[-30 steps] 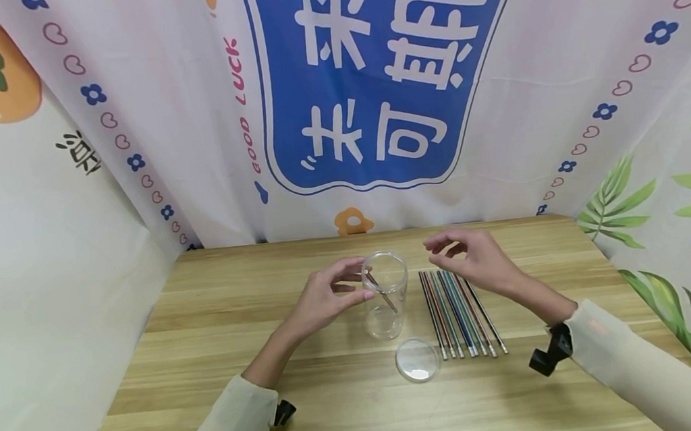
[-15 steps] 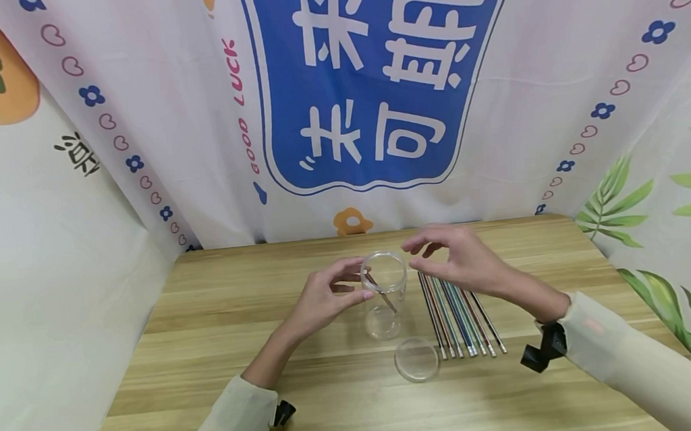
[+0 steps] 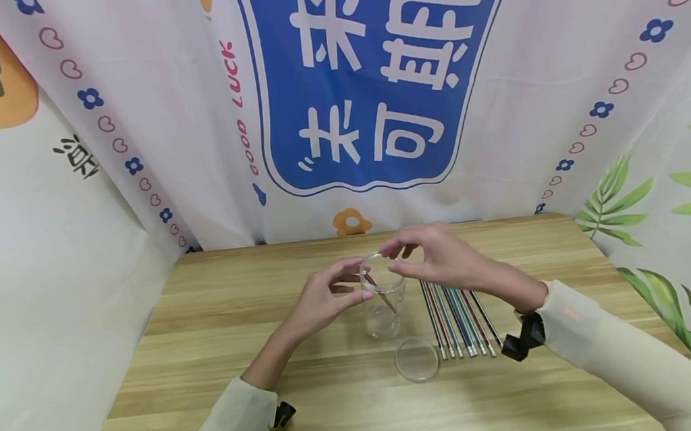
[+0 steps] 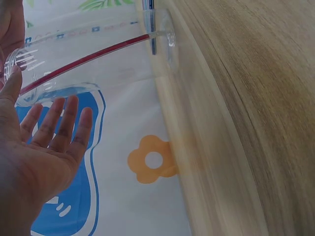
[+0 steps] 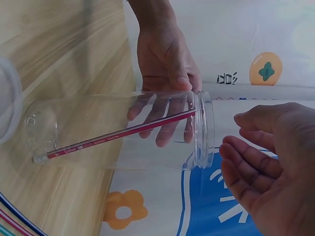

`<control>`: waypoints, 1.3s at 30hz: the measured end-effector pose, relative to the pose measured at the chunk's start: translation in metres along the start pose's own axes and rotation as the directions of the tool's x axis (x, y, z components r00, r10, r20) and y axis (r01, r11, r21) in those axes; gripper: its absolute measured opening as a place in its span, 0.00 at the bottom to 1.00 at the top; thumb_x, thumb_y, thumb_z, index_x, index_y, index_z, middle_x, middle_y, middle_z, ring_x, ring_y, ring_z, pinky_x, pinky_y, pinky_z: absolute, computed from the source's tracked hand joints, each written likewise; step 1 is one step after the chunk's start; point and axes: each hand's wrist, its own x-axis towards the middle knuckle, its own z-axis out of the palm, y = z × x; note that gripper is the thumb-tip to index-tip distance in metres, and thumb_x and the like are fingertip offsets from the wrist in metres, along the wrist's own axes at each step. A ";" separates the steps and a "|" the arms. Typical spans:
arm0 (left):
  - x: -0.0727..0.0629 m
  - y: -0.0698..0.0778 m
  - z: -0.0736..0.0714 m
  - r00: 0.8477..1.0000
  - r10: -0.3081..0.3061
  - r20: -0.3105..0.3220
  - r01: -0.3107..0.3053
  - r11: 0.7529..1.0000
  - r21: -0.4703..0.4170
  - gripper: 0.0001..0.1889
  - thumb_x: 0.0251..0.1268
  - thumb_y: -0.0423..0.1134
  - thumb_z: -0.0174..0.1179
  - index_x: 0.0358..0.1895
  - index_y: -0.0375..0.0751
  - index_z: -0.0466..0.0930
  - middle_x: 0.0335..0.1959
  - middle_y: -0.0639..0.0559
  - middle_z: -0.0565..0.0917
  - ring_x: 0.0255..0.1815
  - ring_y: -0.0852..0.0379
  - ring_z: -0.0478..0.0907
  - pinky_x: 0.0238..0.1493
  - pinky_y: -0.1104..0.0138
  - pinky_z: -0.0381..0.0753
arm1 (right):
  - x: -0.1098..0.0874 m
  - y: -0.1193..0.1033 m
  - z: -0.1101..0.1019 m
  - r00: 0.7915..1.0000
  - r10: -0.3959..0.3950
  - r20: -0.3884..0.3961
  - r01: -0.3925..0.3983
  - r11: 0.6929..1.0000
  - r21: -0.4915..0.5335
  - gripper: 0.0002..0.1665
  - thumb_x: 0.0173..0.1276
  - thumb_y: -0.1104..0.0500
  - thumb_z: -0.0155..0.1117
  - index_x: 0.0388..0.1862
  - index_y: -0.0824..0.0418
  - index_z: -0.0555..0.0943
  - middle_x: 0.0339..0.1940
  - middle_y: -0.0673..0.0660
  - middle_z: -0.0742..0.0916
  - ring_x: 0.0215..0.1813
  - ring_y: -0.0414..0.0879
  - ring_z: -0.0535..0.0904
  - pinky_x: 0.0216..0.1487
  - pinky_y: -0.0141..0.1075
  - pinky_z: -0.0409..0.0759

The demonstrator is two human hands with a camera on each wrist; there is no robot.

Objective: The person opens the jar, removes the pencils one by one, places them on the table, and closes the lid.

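Note:
A clear plastic jar point(image 3: 382, 324) stands upright on the table. Inside it one red pencil point(image 5: 118, 135) leans at a slant, eraser end at the bottom in the right wrist view. My left hand point(image 3: 326, 293) holds the jar near the mouth, thumb on one side and fingers spread on the other. Above the right of the jar's rim is my right hand point(image 3: 440, 257), its fingers loosely bent with nothing between them. Its fingertips overlap the mouth in the head view, while the right wrist view shows a gap before the threaded rim point(image 5: 203, 130).
Several coloured pencils point(image 3: 459, 315) lie side by side to the right of the jar, erasers toward me. A round clear lid point(image 3: 416, 360) lies flat just in front of the jar. A printed curtain point(image 3: 217, 205) hangs behind the table's far edge.
My right hand has moved left, from above the pencils to the jar's mouth. The left hand, jar and lid have stayed in place.

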 end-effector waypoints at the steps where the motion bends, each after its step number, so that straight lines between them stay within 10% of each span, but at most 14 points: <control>1: 0.000 0.000 0.000 1.000 0.003 -0.001 -0.003 1.000 -0.004 0.30 0.66 0.38 0.76 0.71 0.39 0.78 0.60 0.42 0.88 0.58 0.46 0.87 0.56 0.60 0.90 | 0.002 0.000 0.001 1.000 0.000 0.012 0.000 1.000 0.001 0.14 0.68 0.62 0.77 0.52 0.63 0.89 0.46 0.53 0.93 0.45 0.41 0.88 0.50 0.39 0.90; 39: 0.001 -0.001 0.001 1.000 0.006 0.001 -0.006 1.000 -0.013 0.29 0.67 0.38 0.76 0.70 0.44 0.79 0.61 0.47 0.88 0.60 0.49 0.86 0.57 0.58 0.90 | 0.031 -0.003 0.028 0.989 -0.047 0.142 0.064 0.992 -0.111 0.05 0.64 0.65 0.78 0.38 0.59 0.91 0.36 0.50 0.93 0.38 0.41 0.89 0.44 0.30 0.89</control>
